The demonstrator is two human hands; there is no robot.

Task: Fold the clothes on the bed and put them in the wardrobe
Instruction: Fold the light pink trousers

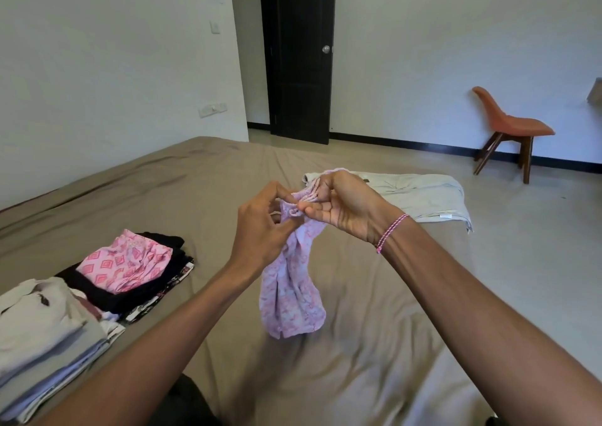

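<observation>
A small lilac garment with a pink pattern [291, 290] hangs above the bed [374, 344], its lower end touching the sheet. My right hand [345, 205] grips its gathered waistband at the top. My left hand [260, 226] pinches the same band just to the left. A beige garment [420, 194] lies spread flat at the bed's far right corner. At the left, a folded pink patterned piece [125, 264] tops a black folded stack [153, 290], and a pile of folded white and grey clothes [45, 334] sits nearer to me.
An orange chair [508, 125] stands on the floor by the right wall. A black door [298, 54] is straight ahead past the bed. A white wall runs along the bed's left side. No wardrobe is in view.
</observation>
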